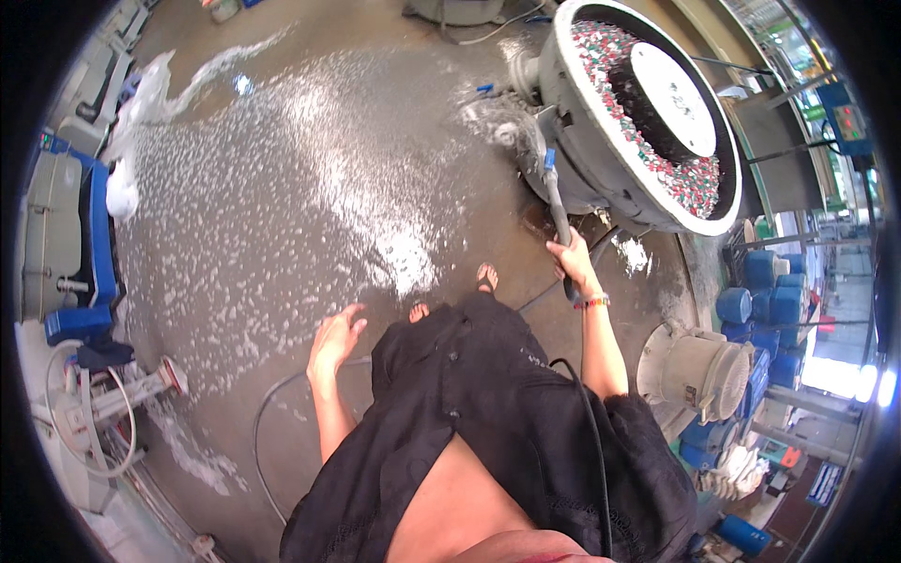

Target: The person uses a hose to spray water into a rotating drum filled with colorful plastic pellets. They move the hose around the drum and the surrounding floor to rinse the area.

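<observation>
My right hand [574, 259] is wrapped round a dark grey water hose [557, 205] with a blue valve handle [550, 159] near its tip. Water [514, 127] sprays from the tip toward the lower side of a large round tub machine [601, 159]. Small red, green and white pieces [605, 56] fill its ring-shaped trough, around a pale centre cap [672, 98]. Away from the hose, my left hand [335, 342] hangs over the wet floor, holding nothing, its fingers loosely apart.
White foam and water cover the grey floor [282, 206]. A thin hose [261, 441] curves across it at my left. Grey and blue machines [61, 235] line the left side. At right stand a beige motor-like drum [694, 371] and several blue barrels [770, 291].
</observation>
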The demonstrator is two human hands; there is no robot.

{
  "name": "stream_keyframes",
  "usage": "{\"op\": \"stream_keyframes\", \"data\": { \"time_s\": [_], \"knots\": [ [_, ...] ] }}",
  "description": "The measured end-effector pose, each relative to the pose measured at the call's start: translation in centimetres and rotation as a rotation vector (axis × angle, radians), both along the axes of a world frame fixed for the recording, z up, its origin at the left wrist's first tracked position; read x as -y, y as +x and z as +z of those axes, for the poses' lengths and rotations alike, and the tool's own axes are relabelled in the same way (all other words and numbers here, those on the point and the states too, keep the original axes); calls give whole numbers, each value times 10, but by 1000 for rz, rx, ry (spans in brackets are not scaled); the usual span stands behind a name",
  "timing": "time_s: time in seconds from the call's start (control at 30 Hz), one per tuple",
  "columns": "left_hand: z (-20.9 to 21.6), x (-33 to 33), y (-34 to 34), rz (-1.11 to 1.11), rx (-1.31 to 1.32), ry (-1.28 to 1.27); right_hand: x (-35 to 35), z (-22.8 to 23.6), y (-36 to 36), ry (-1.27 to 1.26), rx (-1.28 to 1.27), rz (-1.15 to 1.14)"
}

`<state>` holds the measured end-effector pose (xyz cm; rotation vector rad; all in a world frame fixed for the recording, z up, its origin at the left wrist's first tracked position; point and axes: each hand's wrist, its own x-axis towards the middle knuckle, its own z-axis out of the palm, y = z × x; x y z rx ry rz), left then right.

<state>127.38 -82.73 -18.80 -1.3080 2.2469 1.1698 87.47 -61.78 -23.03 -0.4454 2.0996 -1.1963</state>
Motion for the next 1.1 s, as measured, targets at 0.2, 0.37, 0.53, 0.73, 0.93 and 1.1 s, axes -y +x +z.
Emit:
{"op": "stream_keyframes", "data": {
  "time_s": [0.2,0.37,0.53,0.73,0.93,1.1],
  "knots": [
    [7,17,-37,-75,13,-25,-16,68,30,-39,303,-56],
    [10,19,-69,-195,-58,-77,-31,126,49,-212,467,-146],
    [5,18,-94,-333,-12,-70,-62,169,41,-342,455,-203],
    [-12,23,-145,-420,14,-48,-89,194,-14,-432,359,-330],
    [8,23,-240,-444,-24,-72,-101,185,-97,-523,375,-449],
    [-8,28,-295,-489,-70,-98,-73,179,-160,-719,510,-259]
  ]
}}
